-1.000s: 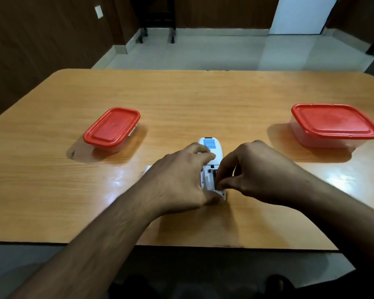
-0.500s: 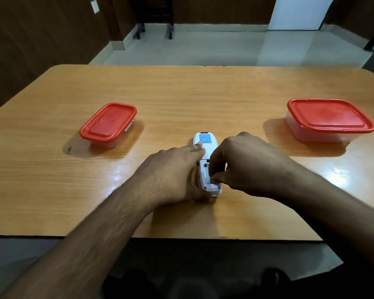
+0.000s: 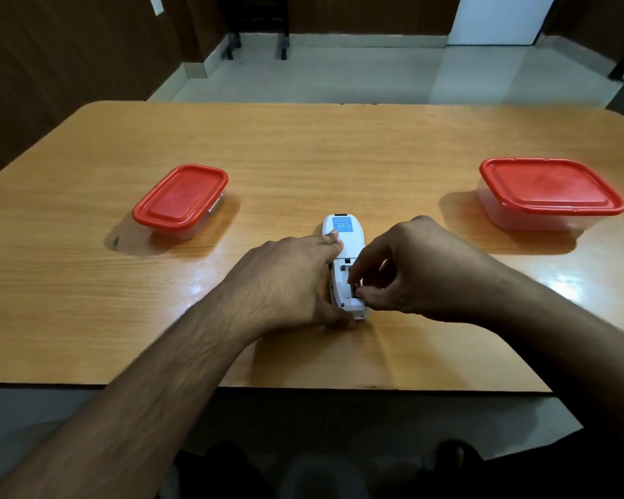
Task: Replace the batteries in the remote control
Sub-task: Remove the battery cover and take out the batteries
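A white remote control (image 3: pixel 346 239) lies face down on the wooden table (image 3: pixel 339 156), its blue label toward the far end. Its battery compartment (image 3: pixel 342 282) at the near end is uncovered. My left hand (image 3: pixel 285 279) grips the remote from its left side, with the index finger on its back and the thumb at the near end. My right hand (image 3: pixel 418 268) comes in from the right with curled fingers. Its thumb and index finger pinch a small dark battery (image 3: pixel 356 290) at the compartment's right edge, and most of the battery is hidden by them.
A small clear container with a red lid (image 3: pixel 181 198) stands on the left of the table. A larger one with a red lid (image 3: pixel 548 190) stands on the right. The table's near edge runs just below my forearms.
My right hand's fingers have opened a little and shifted toward the near end of the compartment. My left hand keeps its hold and the remote stays in place.
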